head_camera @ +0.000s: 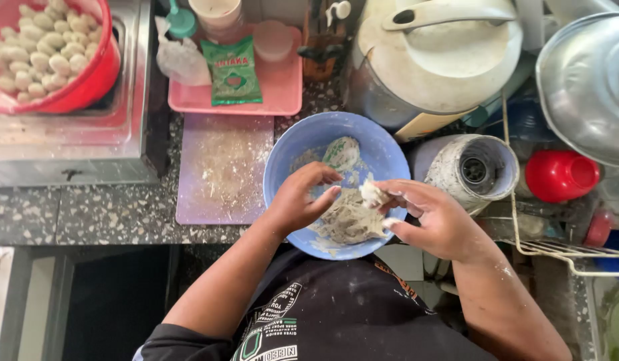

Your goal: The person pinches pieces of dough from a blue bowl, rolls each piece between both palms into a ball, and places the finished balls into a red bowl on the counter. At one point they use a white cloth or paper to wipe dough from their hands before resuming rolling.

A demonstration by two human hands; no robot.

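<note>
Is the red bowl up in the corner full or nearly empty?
Full. The red bowl is heaped nearly to its rim with pale shaped dough pieces, hiding its bottom.

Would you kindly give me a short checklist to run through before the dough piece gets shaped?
1. Dough piece held in right hand fingertips: ok.
2. Left hand free, open beside the piece: ok.
3. Blue bowl seated on the counter: not ok, its near rim overhangs the edge.
4. Dough mass left in the bowl: ok.
5. Red bowl of shaped pieces has room: cannot tell, it looks nearly full.
6. Purple board floured: ok.
</note>
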